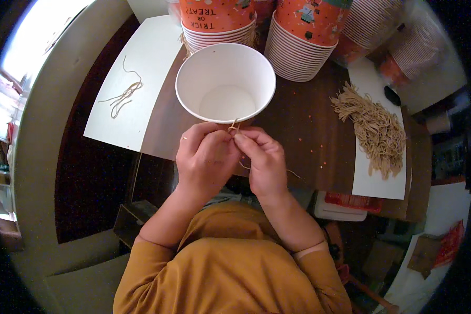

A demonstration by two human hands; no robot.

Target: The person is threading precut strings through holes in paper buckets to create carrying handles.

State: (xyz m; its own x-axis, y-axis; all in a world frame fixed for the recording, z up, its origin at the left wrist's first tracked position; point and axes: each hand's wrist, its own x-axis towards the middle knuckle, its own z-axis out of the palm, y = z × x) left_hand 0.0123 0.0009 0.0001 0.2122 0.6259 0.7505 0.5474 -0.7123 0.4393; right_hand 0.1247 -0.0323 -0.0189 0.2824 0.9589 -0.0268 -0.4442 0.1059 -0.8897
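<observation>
Two hands close together, just below the rim of a white cup (225, 83). Left hand (204, 159) curled, fingers pinching a thin tan string (233, 126). Right hand (264, 162) pinching the same string from the other side, fingertips almost touching those of the left. Both grips tight on the string, right at the near edge of the cup. A loose end of string hanging down past the right hand and lying on the brown surface (303, 120). Cup upright and open, white inside, standing in the middle of the surface just beyond the hands. Behind the cup, two stacks of orange cups (214, 21), nested one in another and tipped toward the camera. To the right, a heap of tan strings (374, 128) piled on a white sheet (377, 186). To the left, another white sheet (136, 78) with a few loose strings (123, 97) on it, well apart from the hands. A clear bag of more cups (403, 36) at the far right, a bit blurred. Mustard sleeves (220, 272) low in the picture.
</observation>
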